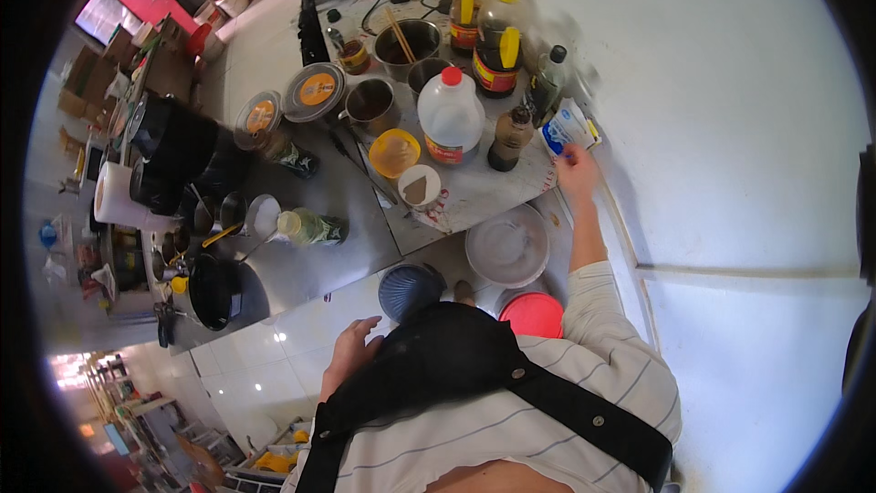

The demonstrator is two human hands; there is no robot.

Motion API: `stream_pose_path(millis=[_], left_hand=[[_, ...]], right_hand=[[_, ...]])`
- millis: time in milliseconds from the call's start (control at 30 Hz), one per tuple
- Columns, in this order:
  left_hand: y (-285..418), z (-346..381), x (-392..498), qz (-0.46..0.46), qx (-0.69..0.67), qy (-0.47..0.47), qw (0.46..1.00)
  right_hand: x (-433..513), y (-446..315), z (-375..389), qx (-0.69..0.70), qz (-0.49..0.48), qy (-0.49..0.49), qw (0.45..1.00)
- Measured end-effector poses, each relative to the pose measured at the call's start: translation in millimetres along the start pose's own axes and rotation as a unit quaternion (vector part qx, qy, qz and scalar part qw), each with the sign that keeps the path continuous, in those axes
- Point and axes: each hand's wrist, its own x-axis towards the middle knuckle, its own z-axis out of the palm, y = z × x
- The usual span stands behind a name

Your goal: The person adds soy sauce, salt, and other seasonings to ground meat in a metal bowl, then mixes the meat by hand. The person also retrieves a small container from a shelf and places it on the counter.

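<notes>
My right hand (577, 166) reaches to the right end of the counter and touches the lower edge of a blue and white plastic packet (565, 126). Its fingers are bent there; how firmly they hold the packet cannot be told. Left of the packet stand a dark sauce bottle (510, 140) and a large white jug with a red cap (452, 116). Behind it is a dark glass bottle (547, 82). My left hand (352, 356) hangs low beside the black apron (452, 363), fingers apart and holding nothing.
A yellow bowl (395, 153), a white cup (419, 186), metal pots (373, 106) and yellow-capped bottles (496, 68) crowd the counter. Below are a white tub (508, 246), a red lid (532, 315) and a grey ribbed bin (410, 291). A wall (718, 116) bounds the right.
</notes>
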Motion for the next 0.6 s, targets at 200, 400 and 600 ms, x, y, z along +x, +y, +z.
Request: stream_pose_path(millis=[200,400,600], left_hand=[[-5.3,4.3,-22.0,-0.025,-0.020,0.012,0.999],[-28.8,5.3,-58.8,-0.044,-0.016,0.056,0.997],[-79.7,1.0,-98.2,-0.058,-0.030,0.087,0.994]], right_hand=[[-17.7,-37.6,87.9,0.148,-0.050,0.006,0.988],[6.5,-42.0,127.1,0.233,-0.033,0.143,0.961],[-54.8,-46.9,100.2,0.165,-0.078,0.204,0.962]])
